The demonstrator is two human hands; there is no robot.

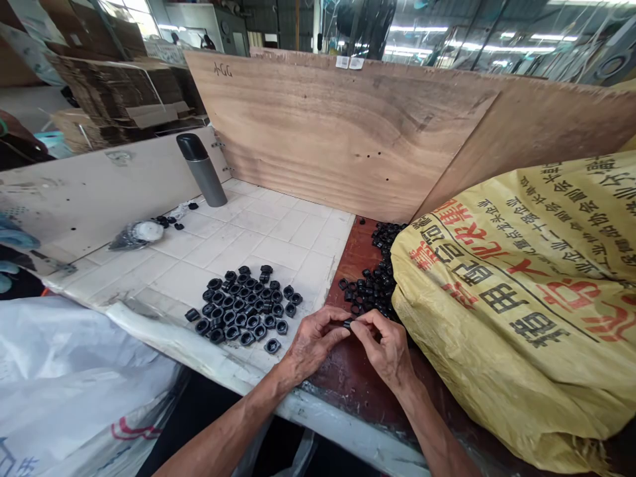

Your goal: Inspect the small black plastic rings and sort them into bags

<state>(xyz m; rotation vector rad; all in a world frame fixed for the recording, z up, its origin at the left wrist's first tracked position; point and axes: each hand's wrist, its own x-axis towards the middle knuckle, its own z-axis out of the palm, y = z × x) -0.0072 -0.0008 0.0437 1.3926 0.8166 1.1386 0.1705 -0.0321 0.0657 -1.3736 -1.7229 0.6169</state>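
My left hand [318, 334] and my right hand [385, 341] meet over the red-brown part of the table, fingertips pinched together. Between them is a small black plastic part [347, 324], mostly covered by the fingers, so its full shape is hidden. Left of my hands, a cluster of black plastic nut-like rings [241, 308] lies on the white tiled surface, many with their openings facing up. Just beyond my fingers, a pile of smaller black rings [372, 288] spreads against the yellow sack.
A bulging yellow woven sack [521, 318] takes up the right side. Wooden boards [318, 132] wall off the back. A grey flask [203, 172] stands at the back left, near a clear bag [136, 235] with dark contents. A white sack [74, 371] hangs at the left front.
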